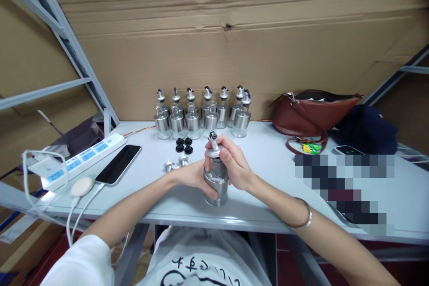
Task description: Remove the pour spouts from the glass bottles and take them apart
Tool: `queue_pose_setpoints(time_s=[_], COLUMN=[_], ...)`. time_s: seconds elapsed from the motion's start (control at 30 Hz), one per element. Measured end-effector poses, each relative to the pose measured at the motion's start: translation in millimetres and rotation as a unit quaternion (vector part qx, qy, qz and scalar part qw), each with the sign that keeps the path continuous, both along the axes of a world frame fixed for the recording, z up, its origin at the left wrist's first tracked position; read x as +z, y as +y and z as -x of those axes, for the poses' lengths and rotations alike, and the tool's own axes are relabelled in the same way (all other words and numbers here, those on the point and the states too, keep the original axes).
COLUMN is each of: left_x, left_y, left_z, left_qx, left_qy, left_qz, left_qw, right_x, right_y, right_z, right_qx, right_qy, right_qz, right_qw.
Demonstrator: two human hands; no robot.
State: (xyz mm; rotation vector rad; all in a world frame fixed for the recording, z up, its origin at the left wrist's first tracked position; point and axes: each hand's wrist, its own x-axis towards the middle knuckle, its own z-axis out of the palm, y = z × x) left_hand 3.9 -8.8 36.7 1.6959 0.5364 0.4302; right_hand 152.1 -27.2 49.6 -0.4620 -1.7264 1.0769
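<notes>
A glass bottle with a steel band (pixel 217 186) stands upright near the table's front edge. Wrapped round its body from the left is my left hand (pixel 197 178). My right hand (pixel 235 161) grips the silver pourer (pixel 213 148) at the bottle's mouth, its fingers closed about the collar. Several black stoppers (pixel 184 145) lie beyond my left hand, and silver pourer tops (pixel 170 166) lie just behind that hand, partly hidden. Farther back stand rows of similar bottles (pixel 192 121); the back ones and the rightmost front one (pixel 241 120) carry pourers, while several front ones have open necks.
At the left are a white power strip (pixel 83 161), a phone (pixel 119 165), a round white charger (pixel 82 186) and cables. A brown bag (pixel 311 114), a dark cap (pixel 367 129) and another phone (pixel 348 150) are at the right. Cardboard (pixel 201 62) stands behind the table (pixel 264 187).
</notes>
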Motion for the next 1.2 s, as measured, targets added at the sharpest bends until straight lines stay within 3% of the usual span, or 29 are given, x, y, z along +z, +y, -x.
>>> queue_pose_setpoints(time_s=[0.27, 0.6, 0.7, 0.77, 0.83, 0.93, 1.07, 1.13, 1.2], left_x=[-0.8, -1.1, -3.6, -3.0, -1.6, -0.9, -3.9, -5.3, -6.2], left_y=[-1, 3, 6, 7, 7, 7, 6, 5, 3], left_z=[0, 2, 3, 2, 1, 0, 0, -1, -1], left_qx=[0.017, -0.032, -0.038, -0.034, -0.035, -0.034, -0.018, -0.014, -0.016], left_qy=[0.008, 0.008, -0.010, -0.025, -0.026, -0.013, -0.010, -0.020, -0.037], left_qz=[0.002, 0.007, -0.006, -0.009, -0.012, -0.017, -0.032, -0.030, -0.017], left_qw=[1.000, 0.999, 0.999, 0.999, 0.999, 0.999, 0.999, 0.999, 0.999], right_x=[-0.1, 12.0, 21.6, 27.7, 31.0, 29.0, 17.9, 13.5, 11.9], right_y=[-2, 5, 6, 2, -5, -19, -25, -22, -16], right_z=[1, 1, -5, -13, -23, -35, -38, -37, -37], right_qx=[0.005, 0.065, 0.047, 0.013, -0.022, -0.075, -0.172, -0.214, -0.232], right_qy=[0.022, 0.045, 0.110, 0.158, 0.154, 0.018, -0.182, -0.201, -0.193], right_qz=[0.032, 0.243, 0.265, 0.201, 0.091, -0.077, -0.258, -0.298, -0.308], right_qw=[0.999, 0.967, 0.957, 0.967, 0.984, 0.994, 0.933, 0.908, 0.902])
